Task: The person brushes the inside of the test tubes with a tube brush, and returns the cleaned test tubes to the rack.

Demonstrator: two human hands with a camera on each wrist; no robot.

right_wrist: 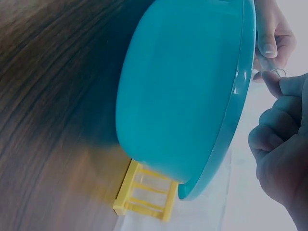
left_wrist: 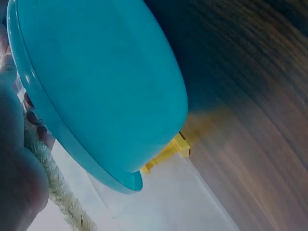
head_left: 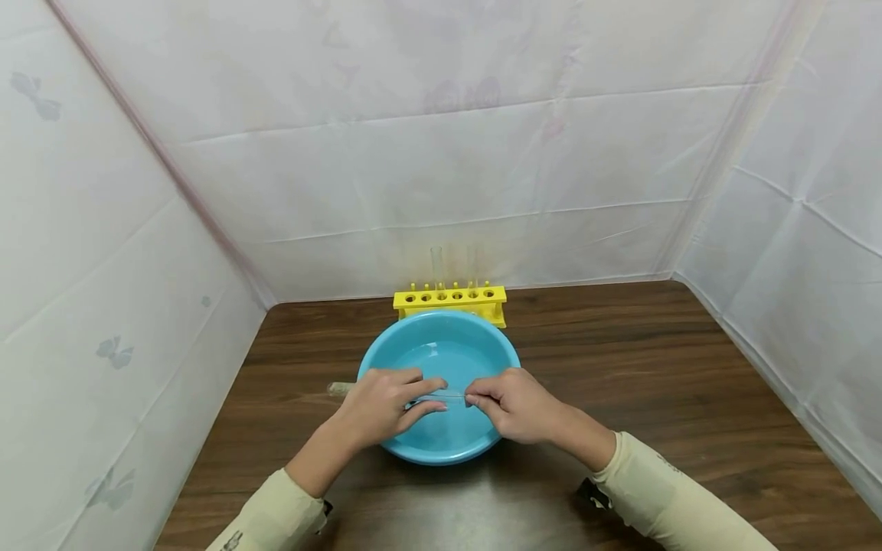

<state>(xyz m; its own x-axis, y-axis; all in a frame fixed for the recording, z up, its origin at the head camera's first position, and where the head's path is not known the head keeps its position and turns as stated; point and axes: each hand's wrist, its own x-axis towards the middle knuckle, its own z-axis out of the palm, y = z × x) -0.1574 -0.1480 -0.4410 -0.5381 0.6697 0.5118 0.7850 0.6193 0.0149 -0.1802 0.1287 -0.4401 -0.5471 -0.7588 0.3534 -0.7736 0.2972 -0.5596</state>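
Above the blue basin (head_left: 441,451), the left hand (head_left: 386,402) holds a clear tube between thumb and fingers. A bristly brush (head_left: 339,389) extends from under that hand past the basin's left rim; its bristles (left_wrist: 65,192) also show below the palm in the left wrist view. The right hand (head_left: 520,405) pinches the thin wire end (head_left: 451,396) between thumb and index finger. In the right wrist view a small wire loop (right_wrist: 279,72) stands at the right hand's (right_wrist: 284,139) fingertips, with the left hand (right_wrist: 274,33) opposite. Part of the tube is hidden by the left fingers.
Behind the basin stands a yellow rack (head_left: 448,297) with two upright glass tubes, one of them a clear tube (head_left: 437,268). The dark wooden table (head_left: 620,337) meets white hanging sheets (head_left: 441,168) at the back and both sides.
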